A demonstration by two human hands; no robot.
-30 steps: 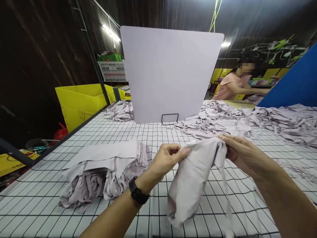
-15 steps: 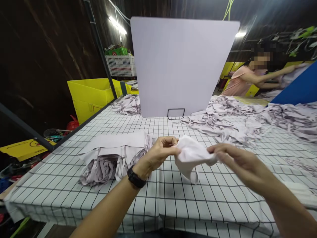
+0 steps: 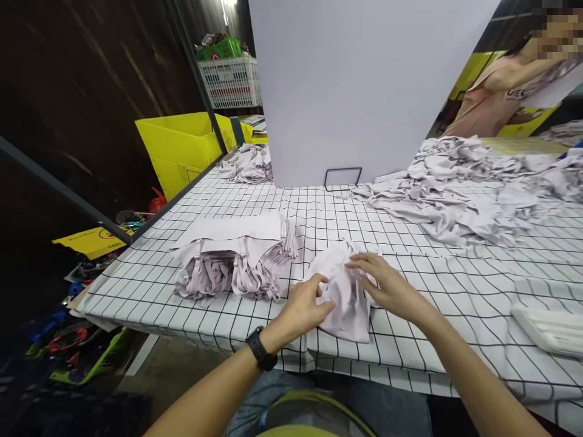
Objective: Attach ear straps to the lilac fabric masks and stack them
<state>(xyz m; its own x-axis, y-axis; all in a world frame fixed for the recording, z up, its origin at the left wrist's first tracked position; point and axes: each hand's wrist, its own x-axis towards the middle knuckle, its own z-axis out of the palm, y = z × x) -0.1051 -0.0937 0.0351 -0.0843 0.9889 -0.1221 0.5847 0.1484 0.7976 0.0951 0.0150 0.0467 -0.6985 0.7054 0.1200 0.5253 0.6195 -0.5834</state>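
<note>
A pale lilac-white piece of fabric [image 3: 344, 309] lies crumpled and loosely spread on the checked tablecloth near the front edge. My left hand [image 3: 306, 306], a black watch on its wrist, rests at the fabric's left side with thumb and fingers apart. Over the fabric's upper right part is my right hand [image 3: 382, 282], its fingers stretched out and separated, the tips at or just above the cloth. Left of both hands sits a neat stack of matching fabric pieces [image 3: 232, 227], with looped straps hanging from its front.
A large pale board [image 3: 359, 91] stands upright behind, on a wire stand [image 3: 343, 178]. Heaped loose fabric [image 3: 455, 200] covers the back right. At the right lies a white ridged object [image 3: 551, 331]. A yellow bin [image 3: 182, 149] stands left; a co-worker [image 3: 496, 97] handles cloth at the back right.
The fabric, held up between both hands before, now lies on the table, and my fingers have opened. The camera has tilted downward. The co-worker's arms have risen.
</note>
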